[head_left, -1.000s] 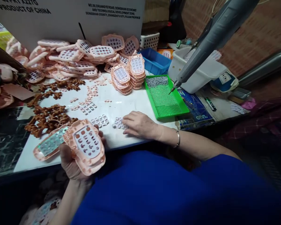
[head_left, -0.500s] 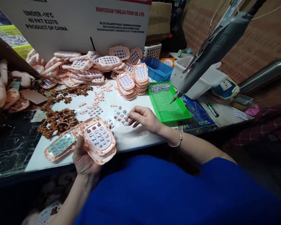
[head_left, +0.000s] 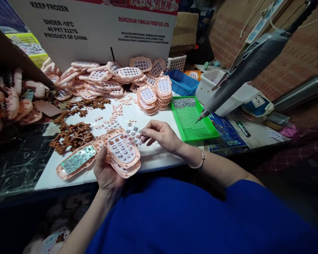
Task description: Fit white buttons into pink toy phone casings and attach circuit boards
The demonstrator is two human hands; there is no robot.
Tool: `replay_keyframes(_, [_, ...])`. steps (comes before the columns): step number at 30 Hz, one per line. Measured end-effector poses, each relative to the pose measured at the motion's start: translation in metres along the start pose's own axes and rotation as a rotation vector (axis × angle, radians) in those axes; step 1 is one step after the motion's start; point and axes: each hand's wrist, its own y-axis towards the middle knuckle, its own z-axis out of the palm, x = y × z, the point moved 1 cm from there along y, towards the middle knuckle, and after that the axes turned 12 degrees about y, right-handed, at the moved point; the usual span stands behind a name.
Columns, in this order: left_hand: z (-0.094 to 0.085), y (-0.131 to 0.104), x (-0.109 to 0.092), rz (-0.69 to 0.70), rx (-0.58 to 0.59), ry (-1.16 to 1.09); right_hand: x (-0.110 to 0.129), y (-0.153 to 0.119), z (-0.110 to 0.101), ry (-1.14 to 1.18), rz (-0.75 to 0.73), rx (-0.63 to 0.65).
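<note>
My left hand (head_left: 107, 173) is closed around a pink plastic toy phone casing (head_left: 124, 150), tilted, with rows of holes in its face and several holes filled in brown. Another pink casing half with a green circuit board (head_left: 78, 159) lies to its left, beside my thumb. My right hand (head_left: 161, 135) is at the small round coloured buttons (head_left: 134, 131) on the white table, just right of the casing. Its thumb and index finger are pinched together; what lies between them is too small to make out.
Brown plastic pieces (head_left: 74, 137) and small pink parts (head_left: 117, 112) lie on the table. Behind are piled pink casings (head_left: 98, 76) and two neat stacks. A green tray (head_left: 192, 123) of screws stands at right, under a hanging electric screwdriver (head_left: 228, 74). A white carton (head_left: 103, 35) stands behind.
The view has shifted a little, so most things sit farther right. My left hand has brought the casing nearer the buttons and my right hand. My right hand stays over the buttons, fingers still pinched.
</note>
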Motion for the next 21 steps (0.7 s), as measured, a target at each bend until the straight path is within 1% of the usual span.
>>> replay_keyframes(6, [0.0, 0.001, -0.001, 0.045, -0.019, 0.013, 0.0, 0.005, 0.003, 0.04, 0.067, 0.001])
replay_keyframes(9, [-0.001, 0.001, -0.001, 0.019, -0.031, 0.007, -0.003, 0.008, 0.002, 0.043, -0.005, 0.0])
replay_keyframes(11, [0.0, 0.0, -0.001, -0.009, -0.01, 0.0, -0.004, 0.01, 0.002, 0.061, -0.036, 0.008])
replay_keyframes(12, [0.0, 0.0, -0.002, -0.023, 0.007, -0.006, -0.005, 0.011, 0.002, 0.083, -0.026, 0.013])
replay_keyframes(15, [0.002, -0.001, -0.002, -0.064, 0.05, -0.023, -0.008, 0.012, 0.001, 0.171, 0.074, 0.019])
replay_keyframes(18, [0.004, -0.001, -0.002, -0.091, 0.04, -0.032, -0.01, 0.014, 0.0, 0.224, 0.145, 0.036])
replay_keyframes(20, [0.003, -0.001, -0.002, -0.098, 0.009, -0.026, -0.012, 0.015, -0.001, 0.242, 0.136, 0.07])
replay_keyframes(21, [0.003, -0.001, -0.002, -0.107, 0.001, -0.022, -0.013, 0.015, -0.002, 0.245, 0.101, 0.095])
